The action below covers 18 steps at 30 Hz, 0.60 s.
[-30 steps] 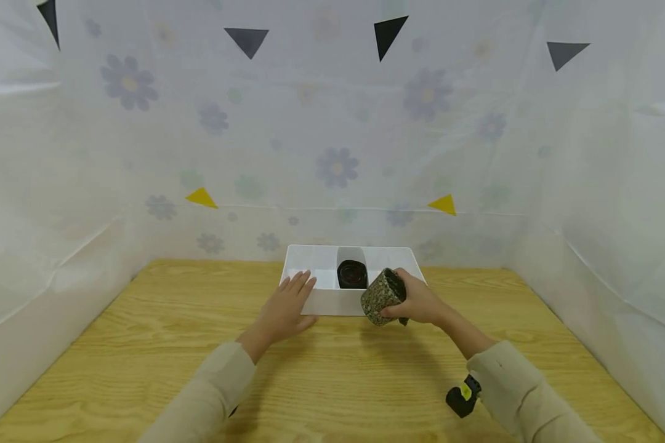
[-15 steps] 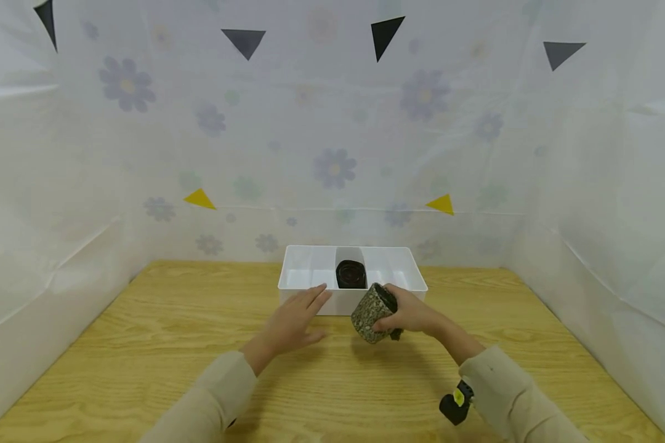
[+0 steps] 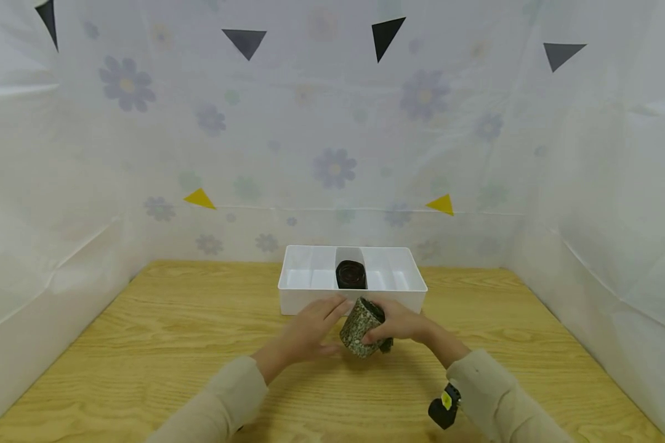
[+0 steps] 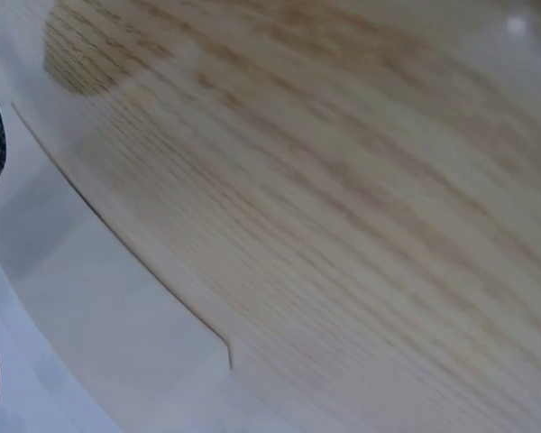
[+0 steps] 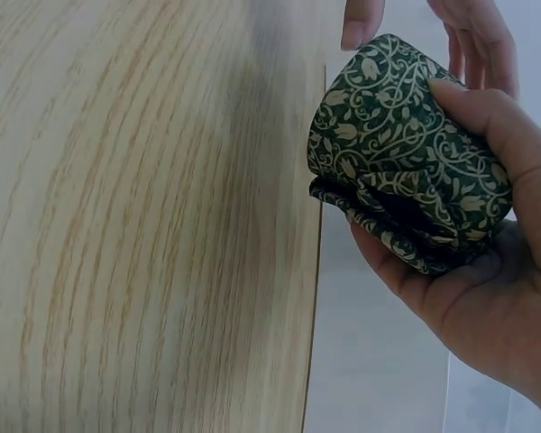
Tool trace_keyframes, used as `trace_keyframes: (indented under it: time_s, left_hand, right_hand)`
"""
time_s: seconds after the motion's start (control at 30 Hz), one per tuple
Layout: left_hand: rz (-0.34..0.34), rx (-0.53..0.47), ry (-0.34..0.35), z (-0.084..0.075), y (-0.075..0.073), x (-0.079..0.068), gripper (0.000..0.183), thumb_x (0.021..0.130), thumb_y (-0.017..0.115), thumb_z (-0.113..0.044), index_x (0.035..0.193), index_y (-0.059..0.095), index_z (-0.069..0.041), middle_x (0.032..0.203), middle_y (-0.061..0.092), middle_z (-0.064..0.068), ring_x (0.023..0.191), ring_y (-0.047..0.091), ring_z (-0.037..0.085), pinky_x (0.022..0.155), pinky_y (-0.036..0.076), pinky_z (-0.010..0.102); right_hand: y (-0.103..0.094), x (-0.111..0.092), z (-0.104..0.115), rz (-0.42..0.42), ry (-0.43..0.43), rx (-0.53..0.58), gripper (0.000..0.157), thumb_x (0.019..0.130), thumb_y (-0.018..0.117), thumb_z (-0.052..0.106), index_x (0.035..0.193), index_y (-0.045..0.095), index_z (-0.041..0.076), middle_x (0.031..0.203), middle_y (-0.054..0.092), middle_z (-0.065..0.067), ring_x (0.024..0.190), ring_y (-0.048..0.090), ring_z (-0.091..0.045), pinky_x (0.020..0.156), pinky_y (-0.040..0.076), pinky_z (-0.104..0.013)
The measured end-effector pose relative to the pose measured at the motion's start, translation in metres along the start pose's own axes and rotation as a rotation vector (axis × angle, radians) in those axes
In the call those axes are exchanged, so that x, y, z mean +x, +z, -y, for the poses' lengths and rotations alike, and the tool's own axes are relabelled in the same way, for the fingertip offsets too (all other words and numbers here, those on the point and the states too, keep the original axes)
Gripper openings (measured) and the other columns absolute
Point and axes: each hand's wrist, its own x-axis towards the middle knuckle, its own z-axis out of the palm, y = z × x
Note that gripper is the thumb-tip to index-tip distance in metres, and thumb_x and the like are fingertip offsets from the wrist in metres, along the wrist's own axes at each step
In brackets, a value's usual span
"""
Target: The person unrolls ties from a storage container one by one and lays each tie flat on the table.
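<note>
Rolled dark-green cloth with cream floral print (image 5: 388,126), tilted above the wood-grain table (image 3: 116,369), right hand's (image 3: 397,320) grip wrapped round it, left hand (image 3: 313,329) just beside, fingers extended, holding nothing, contact unclear, white divided rectangular tray (image 3: 295,301) behind, dark roll (image 3: 351,275) in one compartment.

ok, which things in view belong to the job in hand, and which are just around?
Job, by the look of it:
patterned roll, held in the right hand
left hand, close beside it
white box, behind the hands
dark roll, inside the box

Just around:
yellow triangles and dark triangles on the flowered backdrop
black wrist device
</note>
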Motion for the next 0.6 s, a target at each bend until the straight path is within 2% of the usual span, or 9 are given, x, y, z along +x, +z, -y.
trace_keyframes:
  time_s: [0.2,0.47,0.6]
  left_hand:
    - [0.044,-0.003,0.025,-0.006,-0.001,0.004,0.085,0.067,0.080,-0.042,0.131,0.044,0.000,0.131,0.052,0.018,0.119,0.052,0.028,0.098,0.046,0.038]
    - [0.089,0.053,0.072,-0.011,-0.003,0.006,0.088,0.065,0.079,-0.047,0.131,0.045,-0.001,0.131,0.052,0.014,0.120,0.050,0.023,0.102,0.043,0.034]
    - [0.121,0.082,0.095,-0.013,-0.003,0.006,0.090,0.065,0.077,-0.052,0.132,0.046,-0.001,0.130,0.053,0.010,0.121,0.050,0.022,0.104,0.041,0.033]
  right_hand:
    - [0.005,0.002,0.001,0.053,-0.004,0.014,0.059,0.072,0.076,0.023,0.122,0.052,0.004,0.108,0.061,-0.009,0.092,0.057,-0.016,0.076,0.051,-0.031]
    - [0.007,0.005,0.005,0.091,-0.015,-0.028,0.073,0.071,0.076,0.027,0.134,0.045,0.008,0.122,0.056,-0.008,0.106,0.054,-0.017,0.089,0.049,-0.034]
    - [0.009,0.007,0.005,0.141,-0.016,0.009,0.069,0.072,0.076,0.023,0.132,0.047,0.005,0.119,0.058,-0.009,0.102,0.055,-0.017,0.087,0.049,-0.033]
